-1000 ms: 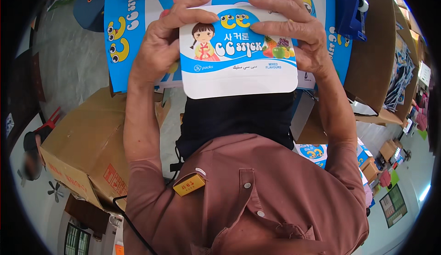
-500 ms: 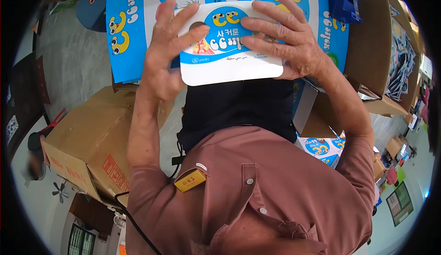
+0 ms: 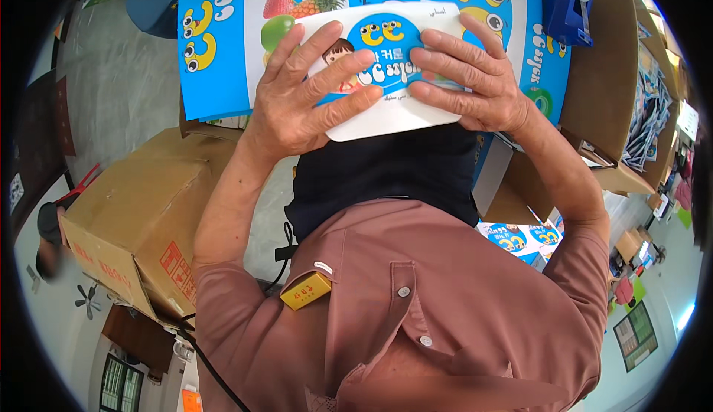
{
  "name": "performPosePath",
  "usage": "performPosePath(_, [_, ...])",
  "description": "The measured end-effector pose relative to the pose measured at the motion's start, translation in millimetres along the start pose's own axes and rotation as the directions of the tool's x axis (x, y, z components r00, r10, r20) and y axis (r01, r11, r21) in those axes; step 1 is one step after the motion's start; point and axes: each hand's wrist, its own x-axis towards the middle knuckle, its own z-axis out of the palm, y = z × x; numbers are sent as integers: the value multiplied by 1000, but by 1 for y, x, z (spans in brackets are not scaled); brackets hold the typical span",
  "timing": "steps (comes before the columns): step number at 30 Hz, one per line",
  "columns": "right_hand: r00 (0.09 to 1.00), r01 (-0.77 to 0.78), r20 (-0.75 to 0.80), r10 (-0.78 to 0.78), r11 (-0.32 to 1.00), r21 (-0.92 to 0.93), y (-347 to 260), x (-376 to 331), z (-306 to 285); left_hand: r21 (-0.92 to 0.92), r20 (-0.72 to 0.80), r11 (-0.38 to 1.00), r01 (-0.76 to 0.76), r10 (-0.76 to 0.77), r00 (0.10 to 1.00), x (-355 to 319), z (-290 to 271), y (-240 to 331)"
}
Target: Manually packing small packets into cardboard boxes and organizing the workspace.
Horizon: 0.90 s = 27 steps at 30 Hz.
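Note:
A white card with rounded corners [image 3: 401, 119], printed in blue with yellow cartoon shapes, is held between my two hands above the near edge of the work surface. My left hand [image 3: 301, 96] lies over its left part, fingers spread across the printed face. On the other side, my right hand [image 3: 475, 78] grips the right part with its fingers on top and its thumb hidden beneath. Under the card, large blue-and-white printed sheets [image 3: 215, 89] with fruit pictures cover the surface. Whether the card is one layer or a thin stack, I cannot tell.
A blue tape dispenser [image 3: 568, 7] stands at the far right. Beside it, an open cardboard box [image 3: 594, 78] holds many small packets [image 3: 645, 130]. A large brown carton [image 3: 134, 197] sits at my left, and a dark blue object [image 3: 154, 7] is behind it.
My left hand has slid right, farther over the card's face. The card has tilted, its right end rising, and shifted slightly right. A white stack on the sheets has mostly left the view.

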Motion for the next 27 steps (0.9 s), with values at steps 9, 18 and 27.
performPosePath(9, [984, -173, -14, 180, 965, 196, 25, 15, -18, 203, 95, 974, -103, 85, 992, 40, -4, -22])
performPosePath(18, [968, -180, -160, 195, 978, 106, 10, 12, -3, 241, -24, 945, -222, 234, 972, 34, 17, -28])
performPosePath(27, [963, -177, -177, 203, 973, 152, 11, 19, -6, 25, 36, 999, 45, -46, 998, 38, 6, -28])
